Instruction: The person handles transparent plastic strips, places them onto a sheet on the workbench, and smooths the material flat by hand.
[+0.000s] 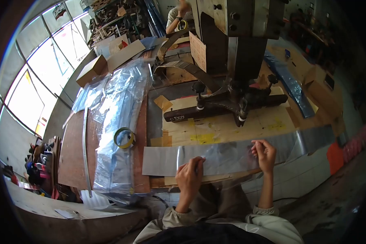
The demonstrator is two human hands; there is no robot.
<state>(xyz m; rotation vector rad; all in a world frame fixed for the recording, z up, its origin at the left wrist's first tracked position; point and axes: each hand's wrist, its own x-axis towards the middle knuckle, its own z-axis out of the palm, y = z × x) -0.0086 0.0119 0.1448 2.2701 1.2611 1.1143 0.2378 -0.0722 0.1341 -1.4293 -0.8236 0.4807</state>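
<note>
A long, clear greyish plastic strip (pixel 223 156) lies along the near side of the bench, reaching from left of the person's hands to well beyond them on the right. The left hand (pixel 190 177) is at its near edge, left of the middle, with the fingers curled and the thumb brought toward the forefinger. The right hand (pixel 265 156) is farther right and slightly farther off, its fingers bent and their tips drawn close to the thumb, over the strip. Whether either hand pinches the film cannot be told, since it is too thin and transparent at the fingertips.

Just beyond the strip is a pale wooden board (pixel 227 131) with yellow patches on it. Above this board a dark metal bar (pixel 225 110) runs from left to right, attached to the heavy press (pixel 248 57) on the far side.

To the left, a heap of bluish plastic film (pixel 120 95) covers part of a reddish-brown board (pixel 73 150). A roll of tape (pixel 131 143) rests at the heap's right side, and a narrow metal strip (pixel 85 150) lies left of the heap. A cardboard box (pixel 91 71) sits at the far left. On the far right lies a blue plastic-wrapped length (pixel 288 83). Beyond the press, another person's forearm (pixel 173 27) shows.
</note>
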